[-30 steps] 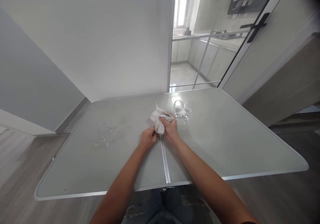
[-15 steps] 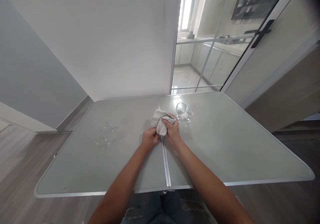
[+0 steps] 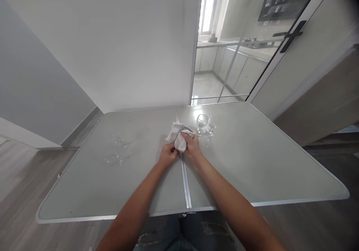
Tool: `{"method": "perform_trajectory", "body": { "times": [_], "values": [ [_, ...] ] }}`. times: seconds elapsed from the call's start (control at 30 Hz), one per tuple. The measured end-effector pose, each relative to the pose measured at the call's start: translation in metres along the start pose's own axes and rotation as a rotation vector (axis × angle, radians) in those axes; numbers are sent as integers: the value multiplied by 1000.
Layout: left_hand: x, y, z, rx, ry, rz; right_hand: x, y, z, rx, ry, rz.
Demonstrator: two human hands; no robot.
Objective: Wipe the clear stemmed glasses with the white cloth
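A crumpled white cloth [image 3: 180, 141] is bunched up over the middle of the table, close to its centre seam. My right hand [image 3: 192, 145] is closed on the cloth, thumb pressed into its folds. Just left of the cloth, my left hand [image 3: 167, 153] is curled shut with the fingertips against its lower edge; what those fingers grip is hidden. Beyond my right hand stand two clear stemmed glasses, a round-bowled one [image 3: 201, 121] and a narrower one [image 3: 211, 124], both upright.
Several clear glass pieces [image 3: 116, 156], hard to make out, are on the left half of the table [image 3: 92, 191]. A white wall [image 3: 140, 56] rises behind the table. At the back right is a glazed door with a black handle [image 3: 293, 36].
Both hands stay close together at the cloth, whose folds and loose left corner have shifted slightly. The view tilted a little. The glasses stand where they were.
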State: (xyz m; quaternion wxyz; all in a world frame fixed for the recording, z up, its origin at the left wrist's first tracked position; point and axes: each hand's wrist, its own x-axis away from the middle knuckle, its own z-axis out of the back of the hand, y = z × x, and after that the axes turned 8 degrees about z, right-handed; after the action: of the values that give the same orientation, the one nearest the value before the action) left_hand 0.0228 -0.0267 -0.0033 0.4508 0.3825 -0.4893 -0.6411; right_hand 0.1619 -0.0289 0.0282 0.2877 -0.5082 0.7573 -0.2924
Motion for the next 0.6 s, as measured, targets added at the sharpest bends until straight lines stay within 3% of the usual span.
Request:
{"method": "perform_trajectory", "body": {
  "times": [0.07,0.13,0.23,0.4,0.5,0.57,0.6],
  "values": [
    [-1,-3,-6,-165,179,-82,1,10,-4,19,56,8],
    [-2,-6,-7,-218,283,-108,5,20,-7,65,32,-12],
    [-3,-8,-6,-178,317,-126,11,29,-9,197,-70,3],
    [-2,1,-4,-203,254,-229,7,22,-4,315,-139,144],
    [-1,7,0,-251,437,-262,-1,16,1,360,-93,163],
    [-1,11,4,-131,568,-192,-3,15,3,340,-88,88],
    [-2,12,6,-14,572,-145,-2,16,3,308,-119,17]
  ]
}}
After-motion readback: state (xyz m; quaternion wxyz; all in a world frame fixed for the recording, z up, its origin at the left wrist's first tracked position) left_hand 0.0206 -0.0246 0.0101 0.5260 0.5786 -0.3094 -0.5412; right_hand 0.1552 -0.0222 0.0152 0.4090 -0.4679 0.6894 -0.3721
